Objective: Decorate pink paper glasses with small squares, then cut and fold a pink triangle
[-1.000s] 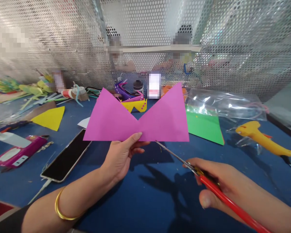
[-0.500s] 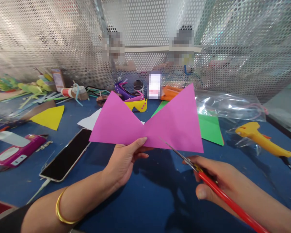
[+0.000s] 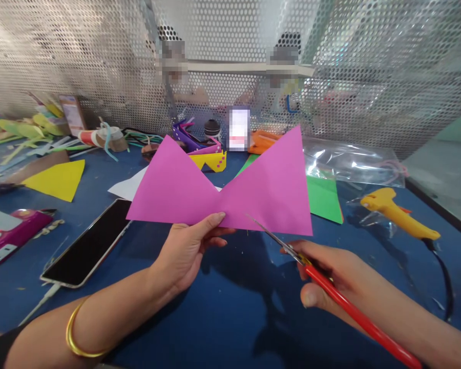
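My left hand (image 3: 192, 241) pinches a pink sheet of paper (image 3: 269, 189) at the middle of its lower edge, thumb in front. The sheet is held up above the table, with two tall points and a deep V notch between them. In my right hand (image 3: 330, 271) is a pair of scissors (image 3: 341, 302) with a long red handle and thin metal blades. Its fingers close around the scissors near the pivot. The blade tips lie over the paper's lower edge, right of my left thumb; whether they cut into it I cannot tell.
On the blue table lie a phone with a cable (image 3: 90, 243), a yellow glue gun (image 3: 399, 212), yellow paper (image 3: 57, 177) and green paper (image 3: 325, 197). A clear plastic bag (image 3: 353, 164) is at the back right. Purple and yellow paper crowns (image 3: 215, 161) stand before the perforated metal screen (image 3: 230, 36).
The whole view has shifted, so things sit slightly further left and higher in the picture. Both hands, the paper and the scissors keep nearly the same positions relative to each other.
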A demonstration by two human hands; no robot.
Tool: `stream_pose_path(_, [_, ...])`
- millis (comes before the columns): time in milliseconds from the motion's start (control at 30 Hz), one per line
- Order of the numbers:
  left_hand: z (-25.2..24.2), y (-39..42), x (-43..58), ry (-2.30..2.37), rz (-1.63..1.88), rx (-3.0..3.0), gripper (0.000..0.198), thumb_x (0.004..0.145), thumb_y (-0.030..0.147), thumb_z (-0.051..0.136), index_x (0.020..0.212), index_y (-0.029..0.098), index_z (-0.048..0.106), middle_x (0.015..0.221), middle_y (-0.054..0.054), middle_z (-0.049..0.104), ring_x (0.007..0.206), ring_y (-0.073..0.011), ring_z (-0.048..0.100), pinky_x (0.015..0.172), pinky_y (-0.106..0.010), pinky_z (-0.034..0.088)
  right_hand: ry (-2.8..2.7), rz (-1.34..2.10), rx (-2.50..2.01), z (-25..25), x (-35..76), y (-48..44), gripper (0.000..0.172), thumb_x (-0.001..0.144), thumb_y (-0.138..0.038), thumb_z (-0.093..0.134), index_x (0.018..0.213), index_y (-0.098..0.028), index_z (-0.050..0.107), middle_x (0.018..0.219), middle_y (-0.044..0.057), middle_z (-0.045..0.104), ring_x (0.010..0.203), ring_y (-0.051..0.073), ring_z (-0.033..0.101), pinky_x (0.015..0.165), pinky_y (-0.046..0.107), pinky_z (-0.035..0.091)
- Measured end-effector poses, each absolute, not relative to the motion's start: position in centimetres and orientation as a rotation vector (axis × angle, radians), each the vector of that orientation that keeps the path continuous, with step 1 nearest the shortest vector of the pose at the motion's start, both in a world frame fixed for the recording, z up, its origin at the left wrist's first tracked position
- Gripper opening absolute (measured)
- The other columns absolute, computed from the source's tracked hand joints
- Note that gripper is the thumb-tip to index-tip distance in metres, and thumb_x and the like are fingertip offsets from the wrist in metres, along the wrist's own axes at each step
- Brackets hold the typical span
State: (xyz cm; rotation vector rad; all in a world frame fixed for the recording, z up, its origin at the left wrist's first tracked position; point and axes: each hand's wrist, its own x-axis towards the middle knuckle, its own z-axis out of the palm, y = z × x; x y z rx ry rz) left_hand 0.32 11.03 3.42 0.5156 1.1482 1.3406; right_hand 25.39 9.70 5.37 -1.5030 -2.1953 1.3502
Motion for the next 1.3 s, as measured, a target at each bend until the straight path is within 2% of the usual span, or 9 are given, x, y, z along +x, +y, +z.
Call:
stream_pose_path(200, [3.3, 11.1, 0.3, 1.162, 1.349, 0.523, 0.016, 0.059, 0.019, 0.086, 0.069, 0.01, 0.076, 0.069, -0.007, 0.074, 0.064, -0.017, 0.071, 0.047, -0.016, 0.053, -2.158, 1.411, -1.546, 5.7, 25.0, 9.7, 0.051, 0.078, -0.071, 0.056, 0.089, -0.021, 0.051, 0.066, -0.006, 0.038, 0.059, 0.01, 0.027, 0.05, 0.024, 0.024])
stream_pose_path(367, [3.3, 11.1, 0.3, 1.163, 1.341, 0.556, 0.014, 0.062, 0.019, 0.085, 0.069, 0.011, 0.076, 0.073, -0.007, 0.075, 0.066, -0.017, 0.071, 0.048, -0.017, 0.053, -2.148, 1.393, -1.529, 5.3, 24.9, 9.7, 0.048, 0.08, -0.068, 0.056, 0.085, -0.02, 0.05, 0.064, -0.007, 0.037, 0.057, 0.009, 0.027, 0.049, 0.024, 0.023])
stream_pose_path(700, [3.4, 11.2, 0.2, 1.168, 1.332, 0.546, 0.011, 0.063, 0.017, 0.083, 0.068, 0.011, 0.076, 0.071, -0.006, 0.075, 0.066, -0.017, 0.071, 0.047, -0.017, 0.052, -2.194, 1.311, -1.507, 4.9, 24.8, 9.7, 0.038, 0.085, -0.06, 0.055, 0.09, -0.022, 0.059, 0.062, -0.006, 0.041, 0.054, 0.009, 0.034, 0.048, 0.023, 0.027])
stream_pose_path(1200, [3.7, 11.4, 0.2, 1.213, 1.32, 0.551, 0.011, 0.063, 0.016, 0.083, 0.068, 0.01, 0.076, 0.066, -0.006, 0.072, 0.064, -0.0166, 0.07, 0.046, -0.016, 0.051, -2.265, 1.177, -1.493, 4.4, 24.4, 9.5, 0.039, 0.085, -0.061, 0.053, 0.084, -0.022, 0.058, 0.055, -0.007, 0.042, 0.05, 0.009, 0.034, 0.046, 0.022, 0.026])
stream_pose_path(1300, [3.6, 11.3, 0.1, 1.219, 1.319, 0.555, 0.01, 0.062, 0.016, 0.083, 0.065, 0.01, 0.075, 0.062, -0.005, 0.071, 0.062, -0.0162, 0.07, 0.045, -0.015, 0.05, -2.321, 1.086, -1.537, 4.5, 24.6, 9.5, 0.039, 0.082, -0.061, 0.058, 0.09, -0.023, 0.058, 0.055, -0.007, 0.042, 0.048, 0.009, 0.034, 0.044, 0.021, 0.025])
